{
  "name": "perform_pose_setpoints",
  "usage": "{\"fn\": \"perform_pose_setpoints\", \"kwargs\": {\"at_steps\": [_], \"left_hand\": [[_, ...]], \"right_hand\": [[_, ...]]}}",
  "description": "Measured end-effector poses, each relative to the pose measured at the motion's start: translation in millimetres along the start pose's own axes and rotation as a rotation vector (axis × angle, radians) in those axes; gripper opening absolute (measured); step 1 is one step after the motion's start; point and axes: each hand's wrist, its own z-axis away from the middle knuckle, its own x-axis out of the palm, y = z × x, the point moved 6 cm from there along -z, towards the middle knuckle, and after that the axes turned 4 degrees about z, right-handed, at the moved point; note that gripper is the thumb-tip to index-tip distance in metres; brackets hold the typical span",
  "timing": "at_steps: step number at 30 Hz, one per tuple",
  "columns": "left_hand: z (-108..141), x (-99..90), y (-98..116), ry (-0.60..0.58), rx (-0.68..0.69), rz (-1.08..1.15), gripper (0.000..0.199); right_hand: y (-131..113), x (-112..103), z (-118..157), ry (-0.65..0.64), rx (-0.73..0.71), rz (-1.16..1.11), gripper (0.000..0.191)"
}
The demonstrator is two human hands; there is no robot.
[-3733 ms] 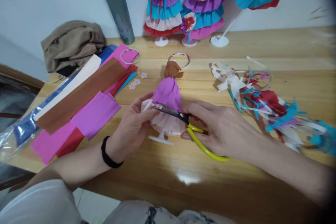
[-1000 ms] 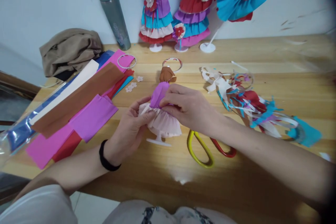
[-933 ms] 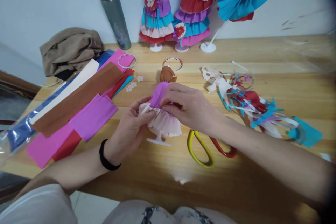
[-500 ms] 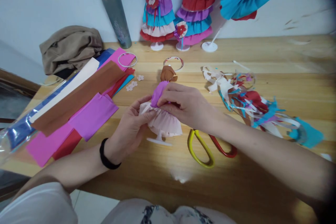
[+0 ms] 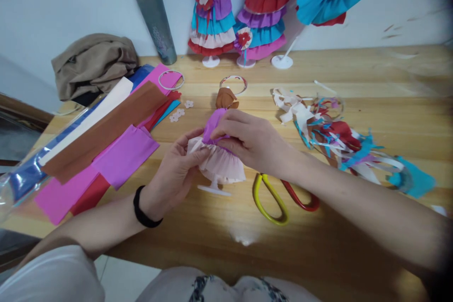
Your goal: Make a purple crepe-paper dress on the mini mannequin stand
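A small paper doll (image 5: 221,167) with brown hair, a purple top and a pale pink ruffled skirt stands on a white base at the middle of the table. My left hand (image 5: 180,163) grips the left side of its skirt near the waist, thumb in front. From the right, my right hand (image 5: 247,137) has its fingers pinched at the purple waist and covers part of the top. Just below my right wrist lie scissors with one yellow handle (image 5: 271,200) and one red handle; their blades are hidden.
Coloured paper sheets (image 5: 106,127) and brown cloth (image 5: 95,63) lie left. Paper scraps (image 5: 339,137) lie right. A metal bottle (image 5: 154,19) and dressed dolls (image 5: 212,19) stand along the back. Small flower pieces (image 5: 177,114) and tape rings (image 5: 171,80) lie near the sheets.
The fingers of my right hand have shifted slightly at the doll's waist. My left hand keeps its hold on the skirt.
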Motion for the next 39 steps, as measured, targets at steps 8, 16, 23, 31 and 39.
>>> {"fn": "perform_pose_setpoints", "kwargs": {"at_steps": [8,16,23,31,39], "left_hand": [[1.1,0.6,0.4,0.015,-0.008,-0.004,0.044],[0.7,0.5,0.0,0.018,-0.016,0.000,0.044],[0.0,-0.5,-0.6,-0.005,-0.014,-0.009,0.044],[2.1,2.1,1.4,0.037,-0.030,-0.026,0.047],[5.6,-6.4,6.7,0.082,-0.020,-0.058,0.045]], "right_hand": [[3.3,6.2,1.1,-0.057,-0.013,0.056,0.016],[2.3,6.8,1.4,-0.066,0.013,0.105,0.012],[-1.9,2.5,2.9,-0.012,-0.080,0.081,0.014],[4.5,-34.8,19.3,0.064,0.027,0.244,0.017],[40.6,-74.9,51.3,0.179,0.229,0.535,0.015]]}}
